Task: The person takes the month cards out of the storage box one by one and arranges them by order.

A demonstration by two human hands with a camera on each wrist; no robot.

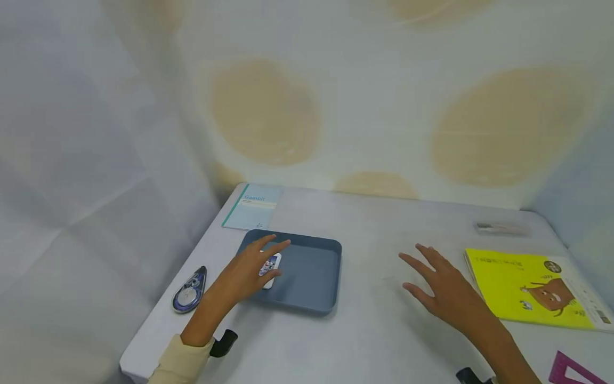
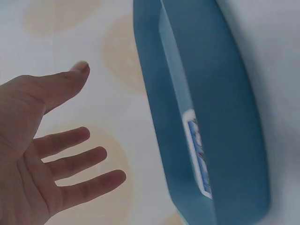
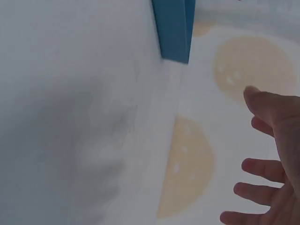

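Left hand (image 1: 249, 266) hovers flat-fingered over the small white eraser (image 1: 270, 268) in the blue tray (image 1: 312, 290), lower left of centre; right hand (image 1: 443, 290) spread, holding nothing. Best lift straight up, clearing the rim.

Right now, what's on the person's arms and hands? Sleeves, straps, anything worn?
The left hand is bare, no glove or ring visible; a cream sleeve covers the forearm up to the wrist, with a black mount beside it. The right hand and its forearm are bare; a black piece shows at the frame's bottom edge.
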